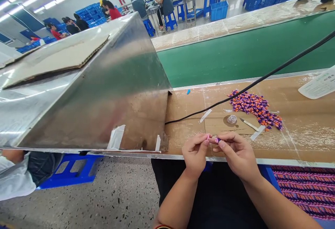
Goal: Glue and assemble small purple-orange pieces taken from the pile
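Purple piece (217, 140) pinched between left hand (195, 154), right hand (237, 152) fingers.

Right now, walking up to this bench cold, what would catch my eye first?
The big shiny steel housing fills the left half, with cardboard lying on top. A heap of purple and orange pieces sits on the bench at right, in front of the green conveyor belt. At the near edge, the left hand and right hand pinch one small purple piece.
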{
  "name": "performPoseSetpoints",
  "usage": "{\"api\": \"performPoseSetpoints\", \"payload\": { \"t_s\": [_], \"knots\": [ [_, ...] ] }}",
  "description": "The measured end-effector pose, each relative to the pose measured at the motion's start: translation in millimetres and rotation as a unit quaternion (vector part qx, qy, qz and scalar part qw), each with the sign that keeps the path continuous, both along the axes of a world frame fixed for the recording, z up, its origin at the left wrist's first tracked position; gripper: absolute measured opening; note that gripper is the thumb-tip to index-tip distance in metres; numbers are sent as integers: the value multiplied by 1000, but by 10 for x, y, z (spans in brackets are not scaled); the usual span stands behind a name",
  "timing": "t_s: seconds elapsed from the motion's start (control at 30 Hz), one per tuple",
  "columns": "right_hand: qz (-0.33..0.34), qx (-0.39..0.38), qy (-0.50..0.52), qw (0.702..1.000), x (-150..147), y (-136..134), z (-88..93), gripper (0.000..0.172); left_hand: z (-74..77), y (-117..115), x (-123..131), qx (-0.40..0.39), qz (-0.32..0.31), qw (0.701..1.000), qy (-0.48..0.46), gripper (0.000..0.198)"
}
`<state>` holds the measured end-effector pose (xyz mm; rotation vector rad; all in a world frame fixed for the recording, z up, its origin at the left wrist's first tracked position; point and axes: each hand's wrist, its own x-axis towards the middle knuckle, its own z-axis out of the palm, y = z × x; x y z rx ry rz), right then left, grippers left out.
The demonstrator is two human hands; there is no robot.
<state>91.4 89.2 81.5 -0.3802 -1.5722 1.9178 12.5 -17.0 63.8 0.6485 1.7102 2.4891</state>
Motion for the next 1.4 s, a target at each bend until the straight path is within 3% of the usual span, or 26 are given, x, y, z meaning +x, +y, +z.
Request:
{"api": "performPoseSetpoints", "payload": {
  "t_s": [0.13,0.2,0.3,0.43,0.6,0.93,1.17,1.4],
  "knots": [
    [-77,134,24,988,-10,-9,17,8,57,108,130,105,-50,949,-293,38],
    [-109,222,32,968,-9,-32,25,5,93,132,180,127,-64,924,-354,40],
    [-151,315,39,936,-13,-69,44,15,138,140,224,138,-71,909,-386,40],
    [-176,369,49,911,-33,-89,90,19,176,143,237,131,-59,913,-383,40],
    [-189,386,61,901,-44,-90,122,20,196,150,243,119,-47,923,-362,40],
    [-196,380,58,902,-39,-98,76,22,97,161,271,81,-10,952,-295,42],
    [-203,376,48,903,-15,-147,93,21,50,170,307,34,49,979,-194,37],
    [-202,365,47,907,2,-162,106,19,82,121,327,70,-11,982,-175,29]
  ]
}}
